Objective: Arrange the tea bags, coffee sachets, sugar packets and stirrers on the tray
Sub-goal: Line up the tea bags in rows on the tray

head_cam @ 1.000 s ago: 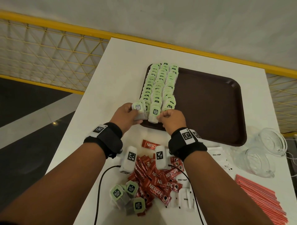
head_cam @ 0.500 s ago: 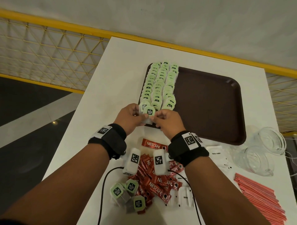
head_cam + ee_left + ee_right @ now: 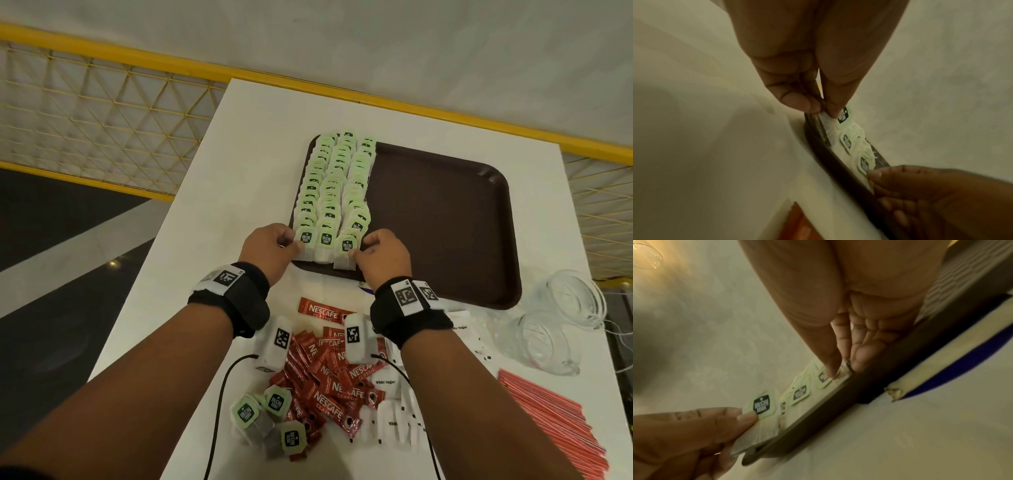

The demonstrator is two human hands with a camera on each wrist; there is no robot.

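A brown tray (image 3: pixel 445 222) carries three columns of green-tagged tea bags (image 3: pixel 337 185) along its left side. My left hand (image 3: pixel 296 245) pinches the front tea bag of the left column (image 3: pixel 306 239) at the tray's near rim; in the left wrist view thumb and finger of that hand (image 3: pixel 827 112) nip its paper edge (image 3: pixel 842 116). My right hand (image 3: pixel 359 250) pinches the front tea bag of the right column (image 3: pixel 347 247), as the right wrist view shows (image 3: pixel 825 377). A middle tea bag (image 3: pixel 326 240) lies between them, untouched.
On the white table near me lie a pile of red coffee sachets (image 3: pixel 329 383), three loose tea bags (image 3: pixel 270 414), white sugar packets (image 3: pixel 394 421) and red stirrers (image 3: pixel 548 425). Two glass jars (image 3: pixel 551 339) lie at the right. The tray's right part is bare.
My hands, close together at the tray's near edge a second ago, have spread apart. Three tea bags now lie side by side as a front row.
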